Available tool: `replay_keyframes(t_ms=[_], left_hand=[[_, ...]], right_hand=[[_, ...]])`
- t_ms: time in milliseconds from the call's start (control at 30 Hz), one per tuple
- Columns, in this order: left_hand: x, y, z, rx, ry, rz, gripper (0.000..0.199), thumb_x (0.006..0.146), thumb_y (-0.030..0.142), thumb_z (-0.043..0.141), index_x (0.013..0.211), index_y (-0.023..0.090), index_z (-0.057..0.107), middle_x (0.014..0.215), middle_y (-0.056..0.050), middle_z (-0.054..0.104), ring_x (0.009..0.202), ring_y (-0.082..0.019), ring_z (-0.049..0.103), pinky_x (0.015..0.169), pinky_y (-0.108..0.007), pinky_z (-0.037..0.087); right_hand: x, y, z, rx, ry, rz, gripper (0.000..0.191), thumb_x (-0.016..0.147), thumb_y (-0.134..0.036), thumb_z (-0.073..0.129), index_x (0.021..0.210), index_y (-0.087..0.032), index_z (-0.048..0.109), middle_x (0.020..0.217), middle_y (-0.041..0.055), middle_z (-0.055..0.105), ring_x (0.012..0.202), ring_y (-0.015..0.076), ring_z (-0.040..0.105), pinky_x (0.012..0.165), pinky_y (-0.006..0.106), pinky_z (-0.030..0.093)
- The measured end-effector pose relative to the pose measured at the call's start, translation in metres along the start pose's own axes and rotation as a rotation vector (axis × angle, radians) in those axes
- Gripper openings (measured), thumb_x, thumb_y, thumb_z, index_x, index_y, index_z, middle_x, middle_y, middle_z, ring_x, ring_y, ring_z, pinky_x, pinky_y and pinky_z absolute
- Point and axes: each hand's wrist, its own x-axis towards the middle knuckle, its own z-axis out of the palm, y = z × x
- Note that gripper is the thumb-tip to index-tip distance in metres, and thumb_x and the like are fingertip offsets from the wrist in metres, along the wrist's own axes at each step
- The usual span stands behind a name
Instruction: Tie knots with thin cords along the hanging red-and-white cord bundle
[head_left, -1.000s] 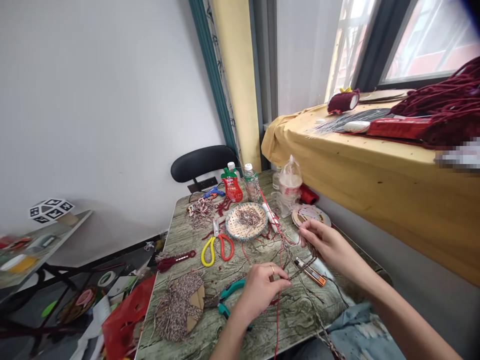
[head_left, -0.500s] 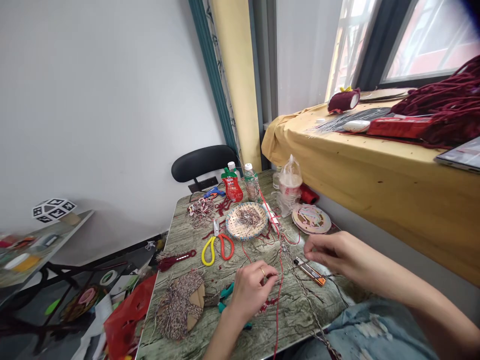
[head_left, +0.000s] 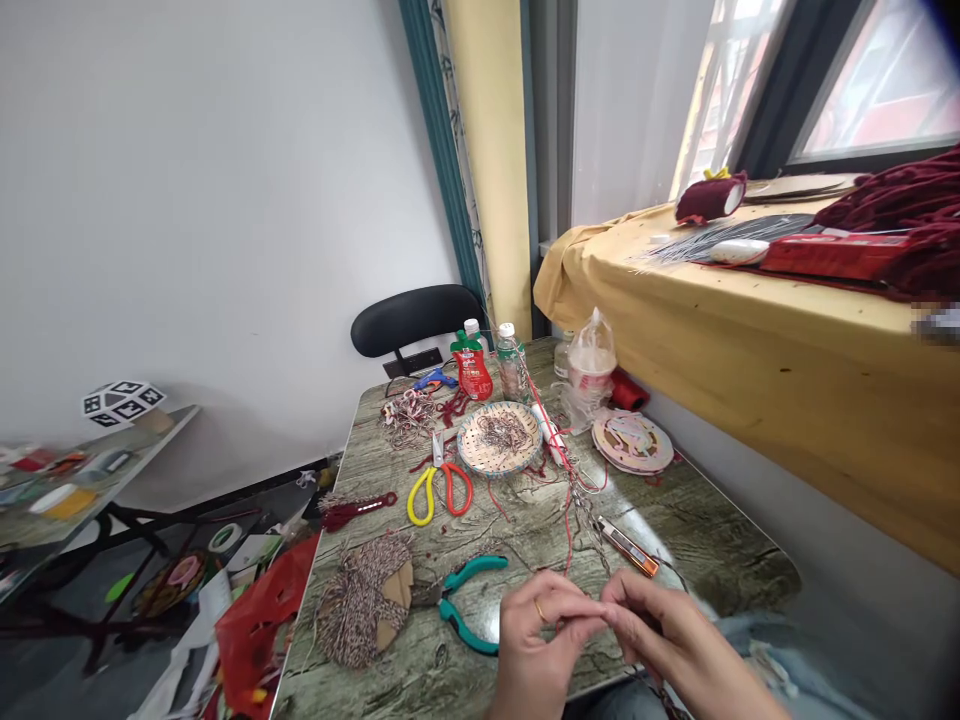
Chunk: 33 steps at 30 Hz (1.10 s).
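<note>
Right of the pliers [head_left: 471, 569], your left hand [head_left: 538, 632] and right hand [head_left: 666, 632] meet, fingertips pinched together, seemingly on the speckled cord [head_left: 598, 546]. Part of it already looks twisted; loose strands remain beside it, total left unclear.

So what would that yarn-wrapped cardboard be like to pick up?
The yarn-wrapped cardboard would probably feel light, being mostly card and yarn. The bare patch showing suggests a fairly stiff core. Lying flat, it seems unlikely to roll.
</note>
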Motion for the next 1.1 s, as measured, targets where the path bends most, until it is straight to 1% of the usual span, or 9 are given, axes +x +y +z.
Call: replay_keyframes(t_ms=[167, 300, 467, 533, 633, 700, 833, 967, 1100], left_hand=[[0.002, -0.001, -0.002, -0.04, 0.014, -0.091, 0.014, 0.066, 0.025, 0.064, 0.08, 0.021, 0.066, 0.075, -0.004, 0.057, 0.065, -0.013, 0.053, 0.056, -0.021, 0.043], [0.0, -0.006, -0.008, 0.054, 0.047, -0.116, 0.008, 0.067, 0.025, 0.062, 0.064, 0.018, 0.066, 0.066, -0.003, 0.057, 0.064, -0.013, 0.053, 0.057, -0.02, 0.041], [0.004, -0.017, -0.04, 0.279, 0.011, -0.268, 0.012, 0.071, 0.027, 0.056, 0.07, 0.019, 0.065, 0.07, -0.003, 0.062, 0.066, -0.015, 0.055, 0.059, -0.022, 0.042], [0.022, -0.018, -0.059, 0.412, 0.003, -0.251, 0.016, 0.074, 0.03, 0.051, 0.073, 0.021, 0.065, 0.074, -0.002, 0.064, 0.07, -0.015, 0.056, 0.064, -0.024, 0.042], [0.072, -0.022, -0.08, 0.617, 0.109, -0.148, 0.019, 0.076, 0.031, 0.047, 0.078, 0.021, 0.063, 0.082, -0.002, 0.065, 0.074, -0.016, 0.056, 0.068, -0.025, 0.042], [0.114, -0.033, -0.087, 0.813, 0.061, -0.183, 0.018, 0.076, 0.024, 0.048, 0.084, 0.021, 0.063, 0.087, -0.002, 0.065, 0.08, -0.015, 0.056, 0.073, -0.024, 0.04], [0.175, -0.07, -0.086, 0.91, -0.021, -0.284, 0.013, 0.065, 0.012, 0.057, 0.074, 0.018, 0.065, 0.082, -0.005, 0.066, 0.081, -0.017, 0.057, 0.072, -0.026, 0.04], [0.194, -0.103, -0.084, 0.95, -0.072, -0.354, 0.011, 0.062, 0.012, 0.061, 0.072, 0.015, 0.063, 0.081, -0.006, 0.064, 0.079, -0.016, 0.056, 0.072, -0.028, 0.04], [0.196, -0.112, -0.085, 0.926, -0.071, -0.355, 0.005, 0.059, 0.012, 0.061, 0.063, 0.014, 0.061, 0.076, -0.006, 0.065, 0.078, -0.017, 0.056, 0.071, -0.028, 0.04]], right_hand=[[0.005, 0.005, 0.008, 0.139, -0.052, 0.048, 0.027, 0.079, -0.043, 0.043, 0.069, -0.018, 0.048, 0.054, -0.0058, 0.042, 0.044, 0.0079, 0.038, 0.043, 0.018, 0.03], [0.01, 0.008, 0.011, 0.124, -0.06, 0.049, 0.027, 0.079, -0.041, 0.043, 0.072, -0.017, 0.054, 0.054, -0.0044, 0.044, 0.045, 0.0088, 0.041, 0.044, 0.019, 0.033], [0.009, 0.011, 0.005, -0.067, 0.055, -0.105, 0.028, 0.082, -0.035, 0.037, 0.096, -0.022, 0.058, 0.069, 0.0019, 0.055, 0.062, 0.0146, 0.053, 0.059, 0.025, 0.043], [0.005, 0.014, 0.001, -0.09, 0.065, -0.109, 0.029, 0.082, -0.035, 0.039, 0.103, -0.024, 0.056, 0.072, 0.0024, 0.057, 0.064, 0.0152, 0.054, 0.061, 0.026, 0.044], [0.0, 0.017, -0.005, 0.002, 0.074, -0.011, 0.033, 0.078, -0.039, 0.045, 0.107, -0.024, 0.054, 0.071, 0.0023, 0.06, 0.064, 0.0161, 0.056, 0.061, 0.025, 0.046], [-0.003, 0.017, -0.007, 0.081, 0.11, 0.053, 0.032, 0.074, -0.042, 0.05, 0.098, -0.023, 0.058, 0.07, 0.0032, 0.062, 0.066, 0.0176, 0.058, 0.062, 0.025, 0.048], [-0.009, 0.009, -0.011, 0.075, 0.289, 0.09, 0.026, 0.064, -0.046, 0.059, 0.068, -0.021, 0.064, 0.063, 0.0031, 0.064, 0.06, 0.018, 0.058, 0.053, 0.021, 0.049], [-0.014, 0.002, -0.018, 0.05, 0.501, 0.104, 0.026, 0.058, -0.047, 0.063, 0.061, -0.021, 0.066, 0.064, 0.0027, 0.066, 0.059, 0.0188, 0.06, 0.052, 0.02, 0.05], [-0.018, 0.007, -0.023, 0.044, 0.618, 0.107, 0.026, 0.056, -0.046, 0.064, 0.063, -0.022, 0.067, 0.068, 0.0026, 0.068, 0.062, 0.0204, 0.062, 0.054, 0.021, 0.051]])
